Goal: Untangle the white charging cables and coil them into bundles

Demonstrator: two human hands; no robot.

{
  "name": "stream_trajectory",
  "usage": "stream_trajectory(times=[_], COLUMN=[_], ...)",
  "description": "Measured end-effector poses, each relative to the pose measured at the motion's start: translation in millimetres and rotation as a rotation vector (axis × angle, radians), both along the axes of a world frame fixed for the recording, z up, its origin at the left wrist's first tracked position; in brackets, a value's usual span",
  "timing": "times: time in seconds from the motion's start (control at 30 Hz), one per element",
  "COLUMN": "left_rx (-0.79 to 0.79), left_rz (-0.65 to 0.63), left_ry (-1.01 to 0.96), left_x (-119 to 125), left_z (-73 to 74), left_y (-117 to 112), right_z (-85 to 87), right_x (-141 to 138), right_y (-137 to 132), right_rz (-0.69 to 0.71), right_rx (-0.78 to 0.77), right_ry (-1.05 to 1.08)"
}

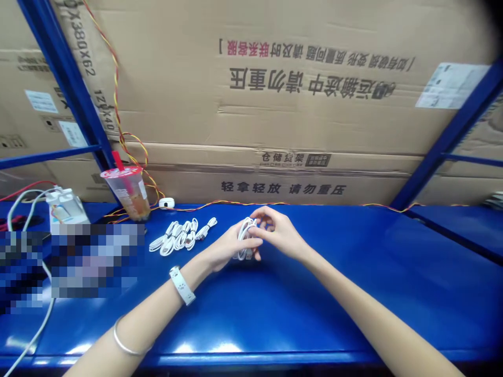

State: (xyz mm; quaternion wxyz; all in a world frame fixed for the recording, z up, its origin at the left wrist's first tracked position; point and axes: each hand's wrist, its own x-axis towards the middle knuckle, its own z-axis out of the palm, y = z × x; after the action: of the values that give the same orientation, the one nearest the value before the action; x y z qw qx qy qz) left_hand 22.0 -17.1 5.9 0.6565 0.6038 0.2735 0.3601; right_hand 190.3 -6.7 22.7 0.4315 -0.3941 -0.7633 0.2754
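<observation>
My left hand (231,246) and my right hand (279,233) meet above the blue workbench (314,309). Together they hold a coiled white cable (245,238), with the left fingers wrapped around the coil and the right fingertips pinching its upper part. A plug end hangs below the coil. To the left of my hands, several similar coiled white cables (181,235) lie side by side on the bench, apart from both hands. A white wristband (182,285) and a thin silver bangle (126,337) circle my left arm.
A plastic cup with a red straw (128,191) and a small white device (166,202) stand at the bench's back edge, along which runs a twisted red-yellow wire (220,203). A white box (66,207) stands back left beside pixelated patches. Cardboard cartons fill a blue rack behind.
</observation>
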Motion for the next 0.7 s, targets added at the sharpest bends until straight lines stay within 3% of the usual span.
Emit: stream_trajectory(times=[0.37,0.6,0.7], left_rx=[-0.031,-0.052,-0.077], left_rz=[-0.104,-0.239,-0.356], left_ry=[0.087,0.114,0.094], left_x=[-5,-9,-10], left_z=[-1.4,-2.5,-0.9], left_y=[1,1,2], right_z=[4.5,1.5,6.7], right_x=[-1,-3,-2], right_y=[-3,-7,-9], right_rz=[0.150,0.177,0.180], right_rx=[-0.173,-0.150,-0.051], right_ry=[0.076,0.018,-0.062])
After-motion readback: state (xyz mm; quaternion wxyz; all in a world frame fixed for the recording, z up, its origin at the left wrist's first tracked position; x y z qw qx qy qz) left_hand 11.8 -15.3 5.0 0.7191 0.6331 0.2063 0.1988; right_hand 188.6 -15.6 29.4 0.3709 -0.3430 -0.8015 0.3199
